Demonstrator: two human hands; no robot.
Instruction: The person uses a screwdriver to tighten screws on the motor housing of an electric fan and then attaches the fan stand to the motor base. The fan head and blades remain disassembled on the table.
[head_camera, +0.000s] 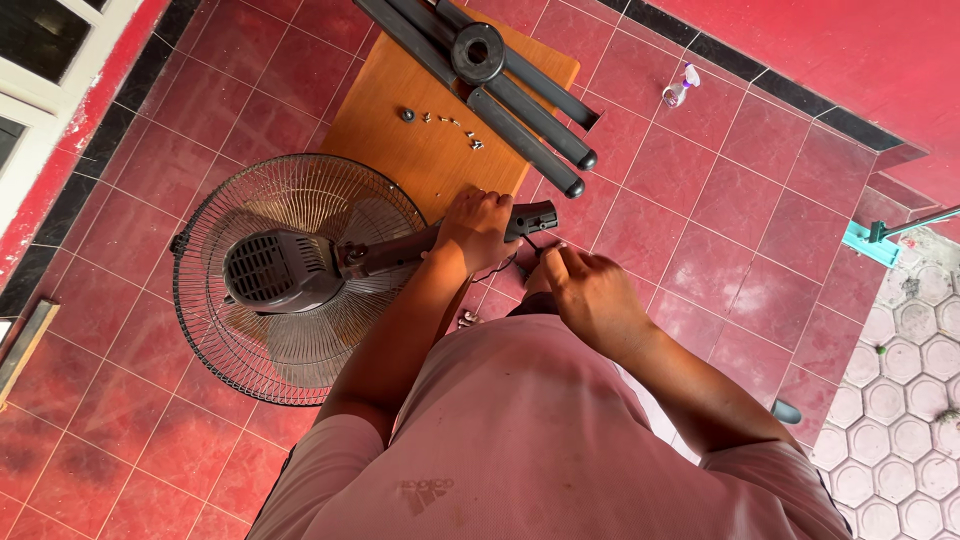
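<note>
The left hand (478, 228) is closed around the dark neck (420, 245) of the fan (290, 275) lying on the red tiled floor (130, 420), top-heavy and best gripped by that stiff neck rather than the thin wire cage, while the right hand (590, 292) pinches a thin black wire (530, 245) at the neck's end.

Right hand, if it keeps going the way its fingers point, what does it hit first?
Probably the black end of the fan neck, just beyond the right hand; its fingers point up-left at the thin cable there. Depth is unclear.

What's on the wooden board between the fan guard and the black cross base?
Head view: a dark round knob and a scatter of small screws on the wooden board, otherwise bare.
</note>
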